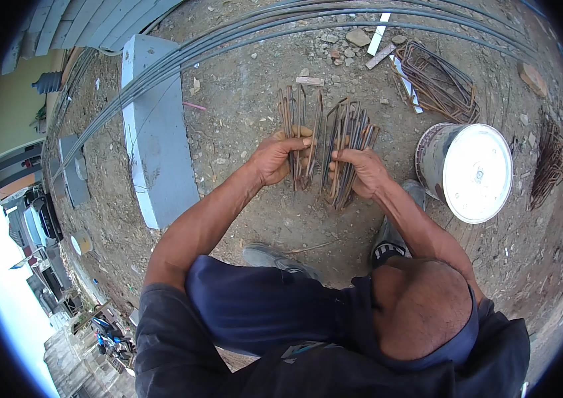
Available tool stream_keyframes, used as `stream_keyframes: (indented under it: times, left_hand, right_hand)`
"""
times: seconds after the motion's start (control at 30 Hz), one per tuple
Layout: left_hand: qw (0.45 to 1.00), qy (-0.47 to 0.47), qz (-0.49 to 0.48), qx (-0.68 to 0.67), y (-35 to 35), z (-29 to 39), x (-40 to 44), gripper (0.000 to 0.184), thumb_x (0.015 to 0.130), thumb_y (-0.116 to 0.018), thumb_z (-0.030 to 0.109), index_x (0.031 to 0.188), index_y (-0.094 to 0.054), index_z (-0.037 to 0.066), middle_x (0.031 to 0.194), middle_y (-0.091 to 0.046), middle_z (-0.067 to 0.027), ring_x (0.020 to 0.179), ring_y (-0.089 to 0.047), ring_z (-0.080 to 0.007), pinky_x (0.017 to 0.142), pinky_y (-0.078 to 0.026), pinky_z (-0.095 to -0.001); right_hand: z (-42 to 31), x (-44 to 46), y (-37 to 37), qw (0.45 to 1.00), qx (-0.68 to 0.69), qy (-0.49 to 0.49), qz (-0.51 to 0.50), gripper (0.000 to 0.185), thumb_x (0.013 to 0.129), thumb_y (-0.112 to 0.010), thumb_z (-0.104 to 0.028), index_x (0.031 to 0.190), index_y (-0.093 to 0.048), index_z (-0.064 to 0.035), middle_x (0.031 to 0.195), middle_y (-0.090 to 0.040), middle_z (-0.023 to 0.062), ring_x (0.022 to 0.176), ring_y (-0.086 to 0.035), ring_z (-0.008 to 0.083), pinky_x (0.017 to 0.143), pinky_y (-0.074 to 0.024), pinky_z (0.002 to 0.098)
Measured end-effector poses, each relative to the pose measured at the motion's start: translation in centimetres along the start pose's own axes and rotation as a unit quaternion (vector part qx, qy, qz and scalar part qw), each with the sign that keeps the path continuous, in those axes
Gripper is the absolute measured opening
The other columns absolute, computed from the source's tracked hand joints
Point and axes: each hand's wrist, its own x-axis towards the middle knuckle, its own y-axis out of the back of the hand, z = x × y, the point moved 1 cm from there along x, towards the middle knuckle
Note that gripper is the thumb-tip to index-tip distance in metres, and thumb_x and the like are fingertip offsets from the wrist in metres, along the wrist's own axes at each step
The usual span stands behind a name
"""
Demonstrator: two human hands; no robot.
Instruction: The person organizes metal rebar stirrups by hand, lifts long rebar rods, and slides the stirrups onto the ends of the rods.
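Observation:
Two bunches of thin, rusty bent steel rods are held side by side above the dirt ground, in front of my knees. My left hand [280,156] is closed around the left bunch of bent steel rods [305,169], thumb across the front. Around the right bunch of bent steel rods [344,179] my right hand [363,170] is closed, its thumb pointing left. The bunches stand close together, and their upper ends are hooked or bent. Some fingers are hidden behind the rods.
A white bucket [477,174] stands right of my right hand. Beyond it lies a pile of rusty rectangular stirrups [437,83]. Long steel bars [248,33] cross the far side over a grey-painted board [162,142]. Another rusty bundle [548,162] lies far right, near a brick [532,79].

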Motion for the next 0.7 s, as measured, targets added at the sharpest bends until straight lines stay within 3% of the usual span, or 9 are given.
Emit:
stream_keyframes:
  times: [0.2, 0.47, 0.67, 0.7]
  left_hand:
    - [0.998, 0.041, -0.017, 0.034, -0.1, -0.6, -0.2, 0.022, 0.090, -0.065, 0.009, 0.111, -0.057, 0.008, 0.097, -0.066, -0.0046, 0.084, -0.066, -0.0166, 0.072, -0.057, -0.0332]
    - [0.998, 0.056, 0.016, 0.019, -1.3, 1.2, -2.6, 0.018, 0.088, -0.063, 0.006, 0.104, -0.056, 0.009, 0.087, -0.064, -0.0028, 0.069, -0.065, -0.0124, 0.051, -0.052, -0.0264]
    - [0.994, 0.071, 0.053, -0.066, 0.0, 4.6, -2.2, 0.010, 0.088, -0.054, 0.002, 0.097, -0.053, 0.007, 0.084, -0.063, -0.0089, 0.059, -0.062, -0.0101, 0.042, -0.052, -0.0210]
    - [0.992, 0.074, 0.064, -0.084, 0.0, 4.9, -1.8, 0.013, 0.088, -0.054, 0.002, 0.101, -0.053, 0.002, 0.082, -0.062, -0.0106, 0.053, -0.061, -0.0103, 0.040, -0.053, -0.0189]
  right_hand:
    - [-0.6, 0.4, 0.3, 0.999, -0.007, -0.019, 0.025, 0.031, 0.080, -0.075, -0.007, 0.108, -0.061, -0.0028, 0.085, -0.062, 0.0061, 0.069, -0.061, 0.0155, 0.060, -0.0551, 0.0334]
    - [-0.8, -0.1, 0.8, 0.998, -0.053, -0.014, -0.015, 0.021, 0.082, -0.070, -0.009, 0.100, -0.064, 0.0003, 0.081, -0.063, 0.0064, 0.065, -0.061, 0.0134, 0.056, -0.0544, 0.0313]
    - [-1.6, -0.9, 2.0, 0.996, -0.043, -0.079, -0.027, 0.017, 0.082, -0.067, -0.006, 0.098, -0.062, -0.0005, 0.085, -0.065, 0.0091, 0.063, -0.060, 0.0147, 0.059, -0.0549, 0.0339]
    - [-2.0, -1.1, 2.2, 0.994, -0.042, -0.093, -0.030, 0.017, 0.082, -0.067, -0.005, 0.098, -0.061, -0.0011, 0.087, -0.065, 0.0097, 0.063, -0.060, 0.0151, 0.059, -0.0550, 0.0348]
